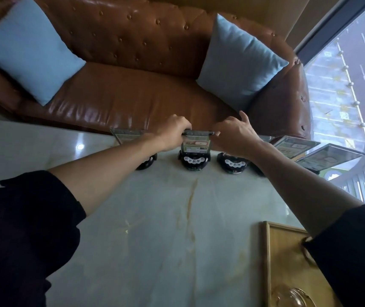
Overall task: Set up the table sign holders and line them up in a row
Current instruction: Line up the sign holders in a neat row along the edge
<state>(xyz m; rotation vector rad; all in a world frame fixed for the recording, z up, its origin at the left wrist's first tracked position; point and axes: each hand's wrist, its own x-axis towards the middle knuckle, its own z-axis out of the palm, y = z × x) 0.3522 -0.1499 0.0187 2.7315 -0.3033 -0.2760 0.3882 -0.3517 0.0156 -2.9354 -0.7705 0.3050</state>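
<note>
Head view. Both hands reached to the far edge of the marble table (pixel 155 218), where the table sign holders stood in a row on black round bases. The left hand (pixel 172 134) gripped the top left corner of the middle sign holder (pixel 196 147), fingers curled over its upper edge. The right hand (pixel 232 138) pinched the top right corner of the same panel, with the index finger raised clear above it. This holder stood upright between the two hands, its base (pixel 193 161) resting on the table directly below them.

A second base (pixel 232 166) stood just to the right, largely hidden beneath the right wrist; its panel could not be made out. Two further sign holders (pixel 294 146) and (pixel 329 156) followed on the right, and one (pixel 126 136) on the left, behind the left forearm.

A brown leather sofa (pixel 133 96) with two blue cushions (pixel 26 49) lay beyond the table. A wooden tray (pixel 287 262) sat at the near right corner.
</note>
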